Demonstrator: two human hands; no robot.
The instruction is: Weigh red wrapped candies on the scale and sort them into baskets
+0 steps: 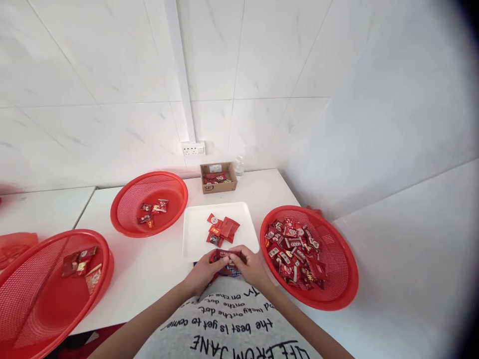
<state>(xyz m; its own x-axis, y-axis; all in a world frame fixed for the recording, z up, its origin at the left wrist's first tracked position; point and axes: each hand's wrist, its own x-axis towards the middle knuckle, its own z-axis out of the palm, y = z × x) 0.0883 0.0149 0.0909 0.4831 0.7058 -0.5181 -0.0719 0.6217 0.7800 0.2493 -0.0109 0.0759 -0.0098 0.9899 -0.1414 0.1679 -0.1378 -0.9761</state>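
Close to my body, at the near edge of a white tray (192, 234), both hands pinch a red wrapped packet (224, 254). My left hand (204, 271) grips its left side, and my right hand (250, 267) closes on its right side, thumbs nearly meeting in front. Part of the packet is hidden by the fingers. Several small red packets (228, 229) lie in a loose cluster on the tray just beyond my hands. Below the packet, a dark blue printed item (229, 271) shows partly against my shirt; its kind is unclear.
To the right stands a red basket (342, 264) heaped with red packets. Two more red baskets, one back left (123, 199) and one front left (107, 279), hold a few packets each. A cardboard box (220, 188) of packets sits by the wall beside a clear plastic item (239, 165).
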